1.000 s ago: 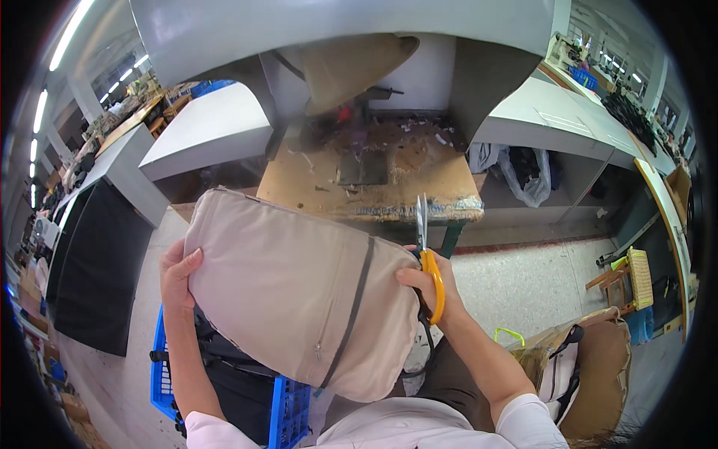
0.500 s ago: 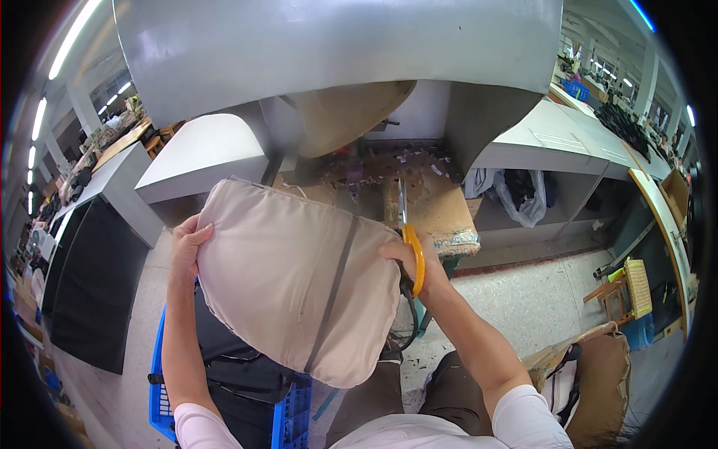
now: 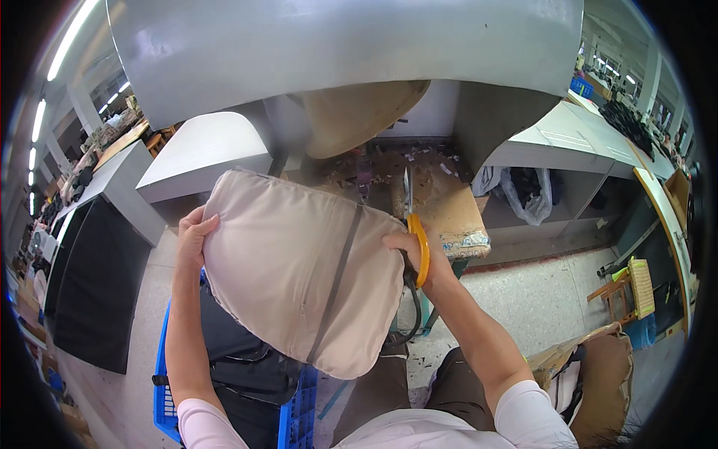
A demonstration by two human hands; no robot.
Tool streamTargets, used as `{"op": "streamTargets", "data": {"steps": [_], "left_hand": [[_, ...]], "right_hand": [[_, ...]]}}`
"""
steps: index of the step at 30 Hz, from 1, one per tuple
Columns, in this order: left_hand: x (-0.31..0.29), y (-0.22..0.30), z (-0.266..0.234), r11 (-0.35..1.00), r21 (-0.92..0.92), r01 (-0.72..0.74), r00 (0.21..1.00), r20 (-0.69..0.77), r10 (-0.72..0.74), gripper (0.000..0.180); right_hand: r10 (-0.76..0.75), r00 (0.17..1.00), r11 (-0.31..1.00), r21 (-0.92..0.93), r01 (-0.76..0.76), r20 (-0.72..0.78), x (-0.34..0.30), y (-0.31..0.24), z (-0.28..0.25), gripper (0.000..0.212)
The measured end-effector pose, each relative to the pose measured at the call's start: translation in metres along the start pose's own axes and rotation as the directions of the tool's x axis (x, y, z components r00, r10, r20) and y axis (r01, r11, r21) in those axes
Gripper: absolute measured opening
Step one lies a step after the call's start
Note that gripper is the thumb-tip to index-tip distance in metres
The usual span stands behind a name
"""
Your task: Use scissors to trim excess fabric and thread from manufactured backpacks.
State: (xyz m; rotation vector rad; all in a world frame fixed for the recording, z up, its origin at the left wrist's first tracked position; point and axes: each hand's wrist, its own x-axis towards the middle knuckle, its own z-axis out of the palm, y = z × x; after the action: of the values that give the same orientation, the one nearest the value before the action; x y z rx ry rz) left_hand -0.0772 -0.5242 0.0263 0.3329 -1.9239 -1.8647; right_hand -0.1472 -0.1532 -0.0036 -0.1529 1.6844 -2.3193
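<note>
Between my hands a sewn beige fabric piece [image 3: 262, 254] is spread out, with rounded corners, a raw stitched edge and a grey strip running across it. My left hand [image 3: 196, 233] pinches its left edge, thumb on top. At the opposite edge my right hand [image 3: 411, 251] grips the fabric with thumb and fingers. That same hand carries scissors with an orange handle [image 3: 421, 251], whose metal blades point away from me; whether they are parted is hard to see. The fingers beneath the fabric are hidden.
A blue plastic crate [image 3: 298, 411] of black fabric pieces stands below on the left. Ahead are a worn wooden stool [image 3: 449, 221] and a large grey metal hood [image 3: 344, 52]. White tables [image 3: 206, 153] flank it. A beige fabric bundle [image 3: 598, 382] sits at lower right.
The fabric piece has shifted slightly, its lower edge rising a little. Both hands keep their hold, and the scissors stay in my right hand. The whole view has shifted slightly.
</note>
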Motion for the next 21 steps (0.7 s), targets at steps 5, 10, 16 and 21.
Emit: {"op": "streamTargets", "data": {"steps": [5,10,16,21], "left_hand": [[0.005,-0.002,0.008,1.0,-0.023,0.004,1.0,0.025,-0.003,0.03],[0.002,-0.002,0.019,1.0,-0.02,0.012,0.999,0.038,-0.011,0.03],[-0.002,-0.007,0.027,0.998,-0.055,0.006,0.996,0.095,-0.001,0.03],[-0.003,-0.007,0.033,0.997,-0.079,0.003,0.994,0.106,0.005,0.031]], "right_hand": [[-0.001,1.0,1.0,-0.016,0.0,-0.023,0.001,0.003,-0.006,0.032],[-0.001,0.999,1.0,-0.021,0.0,-0.045,-0.003,0.007,-0.016,0.026],[0.059,0.997,0.998,-0.019,-0.06,-0.055,-0.017,0.007,-0.027,0.042],[0.066,0.994,0.998,0.007,-0.065,-0.082,-0.021,0.003,-0.029,0.044]]}}
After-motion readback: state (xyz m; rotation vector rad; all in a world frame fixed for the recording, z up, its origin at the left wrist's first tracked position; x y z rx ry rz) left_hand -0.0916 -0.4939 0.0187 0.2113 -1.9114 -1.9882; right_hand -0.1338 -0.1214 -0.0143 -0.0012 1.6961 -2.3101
